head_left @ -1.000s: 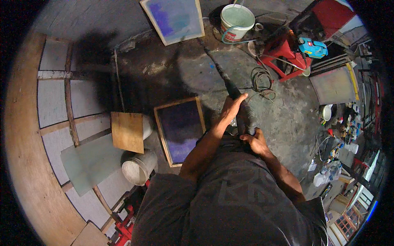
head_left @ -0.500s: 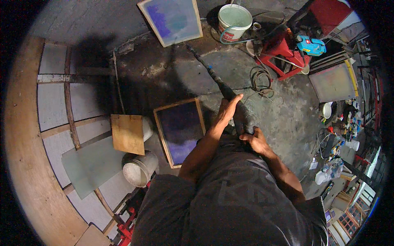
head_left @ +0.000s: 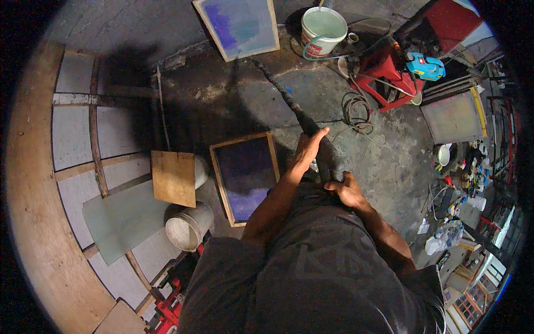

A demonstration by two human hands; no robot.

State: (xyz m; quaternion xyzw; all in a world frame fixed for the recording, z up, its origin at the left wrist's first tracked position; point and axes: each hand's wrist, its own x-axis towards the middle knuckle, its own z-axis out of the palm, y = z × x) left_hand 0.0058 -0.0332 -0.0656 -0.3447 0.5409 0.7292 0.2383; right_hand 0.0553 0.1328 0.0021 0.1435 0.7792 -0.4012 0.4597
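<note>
A long black pressure-washer spray gun (head_left: pixel 330 154) slants from my waist up and to the left. My left hand (head_left: pixel 310 149) wraps round its barrel, thumb on top. Nearer my body, my right hand (head_left: pixel 349 190) is closed on its rear grip; the trigger is hidden. The lance's tip points toward the lower edge of a wood-framed printing screen (head_left: pixel 245 28), stained purple on its left side, that leans against the far wall. No spray can be made out. A second framed screen (head_left: pixel 245 181), dark purple, stands left of my left forearm.
A white bucket (head_left: pixel 324 47) with a hose stands at the back. Right of it, a blue pressure washer (head_left: pixel 425 65) sits on a red stool (head_left: pixel 384 89), beside a coiled hose (head_left: pixel 357 111). Another bucket (head_left: pixel 185 232) and a wooden board (head_left: pixel 173 178) are at left. Clutter lines the right side.
The view has shifted slightly, so the surroundings sit a little further right near the top. My grip on the spray gun looks the same.
</note>
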